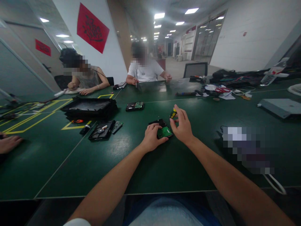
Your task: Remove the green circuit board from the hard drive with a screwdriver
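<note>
A hard drive [165, 133] with a green circuit board lies on the green table in front of me. My left hand [152, 137] grips it, fingers over its left side and thumb along the near edge; part of the drive is hidden beneath. Just right of the drive, my right hand [182, 125] is raised, thumb and fingers closed on a screwdriver with a black and yellow handle [173, 113]. The screwdriver's tip cannot be made out. Farther off to the left rests a second hard drive [135, 106], touched by neither hand.
Left stand black trays [89, 106], an opened drive casing [102, 130] and a loose circuit board [117, 127]. A grey metal box [279, 107], cables [223, 90] and a bottle [274, 73] are right. Two people sit opposite; another person's hand [10, 143] is at far left.
</note>
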